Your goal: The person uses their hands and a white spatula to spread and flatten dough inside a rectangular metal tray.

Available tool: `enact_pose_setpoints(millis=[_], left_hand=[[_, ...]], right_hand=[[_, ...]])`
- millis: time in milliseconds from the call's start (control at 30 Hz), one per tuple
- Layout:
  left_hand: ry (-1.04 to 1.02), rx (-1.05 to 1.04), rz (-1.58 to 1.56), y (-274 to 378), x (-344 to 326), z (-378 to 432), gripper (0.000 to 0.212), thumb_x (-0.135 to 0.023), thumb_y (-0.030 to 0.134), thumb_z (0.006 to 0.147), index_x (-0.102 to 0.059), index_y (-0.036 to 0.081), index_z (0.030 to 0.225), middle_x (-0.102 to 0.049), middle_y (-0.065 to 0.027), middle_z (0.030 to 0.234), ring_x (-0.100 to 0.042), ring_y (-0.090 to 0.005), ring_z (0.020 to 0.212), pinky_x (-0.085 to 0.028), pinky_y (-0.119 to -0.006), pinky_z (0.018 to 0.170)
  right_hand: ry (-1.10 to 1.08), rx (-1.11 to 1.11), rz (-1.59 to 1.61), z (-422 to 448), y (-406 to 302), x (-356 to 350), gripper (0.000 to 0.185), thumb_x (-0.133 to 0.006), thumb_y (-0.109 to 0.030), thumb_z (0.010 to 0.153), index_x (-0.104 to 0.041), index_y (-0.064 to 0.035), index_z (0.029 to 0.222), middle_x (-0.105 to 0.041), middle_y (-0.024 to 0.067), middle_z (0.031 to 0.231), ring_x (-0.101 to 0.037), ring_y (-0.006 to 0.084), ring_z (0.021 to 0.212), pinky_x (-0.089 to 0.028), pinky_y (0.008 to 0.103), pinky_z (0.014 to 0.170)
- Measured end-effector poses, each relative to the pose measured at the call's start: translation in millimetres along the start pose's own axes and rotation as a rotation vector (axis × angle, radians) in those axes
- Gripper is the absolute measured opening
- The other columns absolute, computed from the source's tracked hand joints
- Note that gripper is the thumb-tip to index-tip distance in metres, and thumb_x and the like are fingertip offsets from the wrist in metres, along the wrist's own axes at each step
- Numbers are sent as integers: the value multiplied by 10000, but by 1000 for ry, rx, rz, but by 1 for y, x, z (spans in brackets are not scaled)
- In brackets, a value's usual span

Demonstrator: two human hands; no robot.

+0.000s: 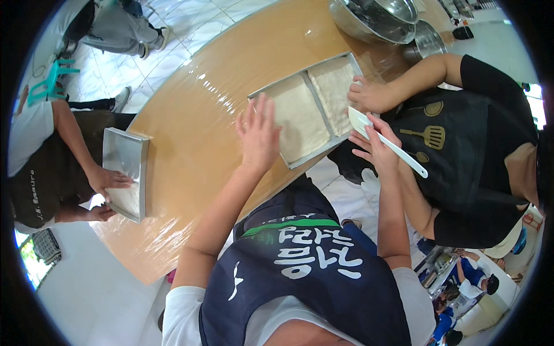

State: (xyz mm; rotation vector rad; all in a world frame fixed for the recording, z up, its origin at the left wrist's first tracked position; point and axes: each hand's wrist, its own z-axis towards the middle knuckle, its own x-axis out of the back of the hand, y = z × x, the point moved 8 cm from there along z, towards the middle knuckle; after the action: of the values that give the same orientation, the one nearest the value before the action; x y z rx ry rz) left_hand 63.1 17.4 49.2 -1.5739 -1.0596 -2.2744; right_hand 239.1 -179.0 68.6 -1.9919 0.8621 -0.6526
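A rectangular metal pan (310,84) lies on the table before me, a metal strip splitting it into two sections. Pale, flattened dough (298,116) covers the bottom of the larger left section, and more dough (333,88) fills the right one. Slightly blurred, my left hand (260,134) is at the pan's left end with fingers spread and nothing in them. Whether it touches the rim I cannot tell. My right hand (381,145) grips a white spatula (409,159) beside the pan's right end, its blade up towards a co-worker's hand (370,95) at the rim.
The wooden table (194,142) is wrapped in clear plastic film. Across it on the left, another person's hand (113,181) presses dough in a second metal pan (119,147). Metal bowls (368,21) stand at the upper right. A co-worker in a black apron (458,142) is close on my right.
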Motion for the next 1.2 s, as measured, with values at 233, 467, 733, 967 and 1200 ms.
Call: enact_pose_setpoints(millis=[233, 467, 733, 967, 1200], left_hand=[[-267, -402, 40, 52, -56, 39, 477, -521, 158, 826, -392, 87, 1280, -338, -73, 1368, -269, -274, 1282, -181, -554, 1010], [189, 4, -248, -25, 10, 53, 535, -584, 46, 766, -395, 52, 1267, -431, -184, 1231, -382, -312, 1156, -302, -439, 970], [-101, 534, -678, -73, -22, -37, 518, -568, 97, 835, -347, 27, 1298, -559, -96, 874, -554, -137, 749, -457, -259, 630], [-317, 610, -786, -57, -40, -42, 568, -511, 94, 867, -242, 64, 1367, -581, -63, 717, -545, -107, 553, -456, -239, 487], [-336, 630, -815, -57, -51, -38, 608, -523, 44, 840, -229, 46, 1372, -574, -65, 681, -538, -107, 536, -454, -237, 459]], right_hand=[[-21, 117, 77, -7, -1, -2, 323, -515, -72, 873, -486, -26, 1191, -558, 104, 1074, -587, 209, 963, -507, 327, 746], [71, 836, -447, 5, -25, -59, 240, -569, -30, 800, -590, -2, 1038, -615, 149, 975, -586, 262, 903, -458, 320, 783], [25, 996, -451, 53, -23, -98, 263, -560, -1, 778, -595, -27, 1038, -614, 138, 1001, -581, 290, 891, -467, 348, 769], [27, 930, -565, 75, -24, -112, 250, -563, -48, 785, -607, -52, 1031, -625, 130, 971, -586, 272, 866, -475, 342, 746], [-37, 859, -534, 93, -29, -115, 254, -549, -93, 797, -615, -80, 1042, -629, 161, 921, -596, 296, 817, -479, 344, 729]])
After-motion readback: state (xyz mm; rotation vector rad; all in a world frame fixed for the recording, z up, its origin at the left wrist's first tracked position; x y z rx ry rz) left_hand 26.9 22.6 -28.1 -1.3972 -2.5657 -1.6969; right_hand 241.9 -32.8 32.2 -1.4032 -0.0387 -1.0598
